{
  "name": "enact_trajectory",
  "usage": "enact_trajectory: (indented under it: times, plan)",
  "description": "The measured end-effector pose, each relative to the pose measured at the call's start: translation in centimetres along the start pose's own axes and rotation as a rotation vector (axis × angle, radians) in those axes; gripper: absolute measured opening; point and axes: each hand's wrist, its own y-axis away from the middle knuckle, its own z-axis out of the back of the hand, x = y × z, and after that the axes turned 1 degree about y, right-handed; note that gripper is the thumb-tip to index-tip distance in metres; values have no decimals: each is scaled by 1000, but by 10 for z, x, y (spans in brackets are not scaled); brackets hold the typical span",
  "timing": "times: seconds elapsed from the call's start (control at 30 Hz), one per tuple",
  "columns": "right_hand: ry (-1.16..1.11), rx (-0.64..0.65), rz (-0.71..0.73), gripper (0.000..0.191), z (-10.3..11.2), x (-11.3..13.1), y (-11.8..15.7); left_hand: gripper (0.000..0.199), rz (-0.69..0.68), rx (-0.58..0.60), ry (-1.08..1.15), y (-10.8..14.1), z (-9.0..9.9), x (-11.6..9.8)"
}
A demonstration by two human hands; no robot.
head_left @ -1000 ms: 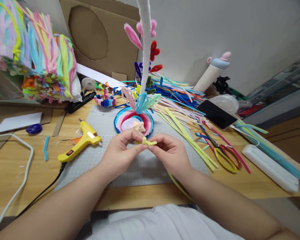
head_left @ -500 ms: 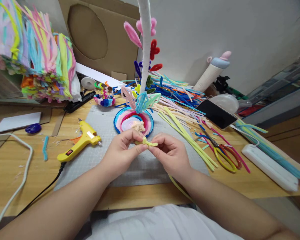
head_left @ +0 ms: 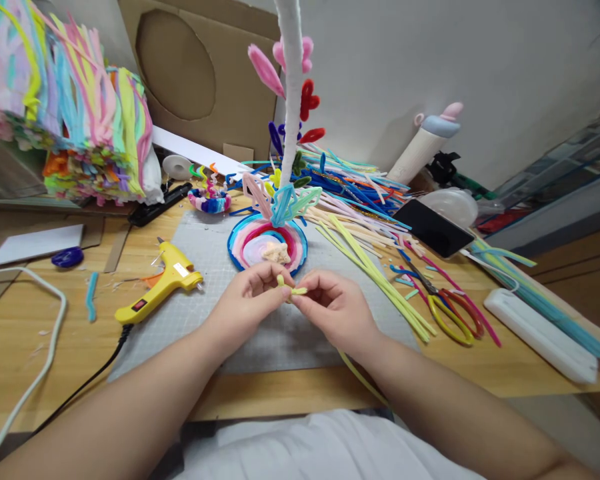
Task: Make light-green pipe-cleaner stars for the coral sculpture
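Observation:
Between both hands is a pale yellow pipe cleaner (head_left: 298, 291), bent into a small shape with short ends sticking out. My left hand (head_left: 250, 297) pinches it from the left with thumb and forefinger, and my right hand (head_left: 337, 308) grips it from the right. A long yellow tail (head_left: 361, 377) hangs from below my right hand past the table's front edge. Just beyond my fingers stands a round base (head_left: 236, 248) coiled in blue, pink and white, with a cream star-like piece (head_left: 276, 253) on it. A white wrapped stem (head_left: 292, 87) with fuzzy flowers and leaves rises behind.
A yellow glue gun (head_left: 173, 270) lies left on the grey cutting mat (head_left: 145, 347). To the right are loose yellow pipe cleaners (head_left: 380, 280), scissors (head_left: 450, 313), a phone (head_left: 434, 228) and a white power strip (head_left: 540, 333). Bundled pipe cleaners (head_left: 85, 100) fill the back left.
The fingers have shifted slightly on the yellow pipe cleaner, and its bent piece has turned, with one short end now pointing more upward. Everything else stays in place.

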Motion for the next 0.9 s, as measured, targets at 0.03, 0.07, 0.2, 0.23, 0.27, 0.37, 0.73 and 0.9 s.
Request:
enact_trajectory:
  times: [0.03, 0.07, 0.2, 0.23, 0.27, 0.37, 0.73, 0.9]
  plan:
    - [77, 9, 44, 9, 2, 0, 0, 11, 20, 7, -23, 0, 1, 0]
    - [156, 19, 98, 6, 3, 1, 0, 11, 32, 12, -41, 0, 2, 0]
    - [354, 61, 342, 10, 9, 4, 0, 12, 38, 70, 17, -1, 5, 0]
    - [369, 64, 387, 13, 10, 4, 0, 13, 53, 90, 54, -1, 6, 0]
    - [375, 64, 415, 15, 10, 4, 0, 13, 74, 104, 93, -1, 6, 0]
    - [372, 58, 436, 17, 10, 3, 0, 15, 156, 121, 190, 0, 4, 0]
    - [167, -23, 63, 11, 2, 4, 4, 17, 85, 129, 133, 0, -1, 7]
    - [-94, -21, -189, 17, -2, 5, 1, 21, 88, 62, 149, -2, -2, 6]
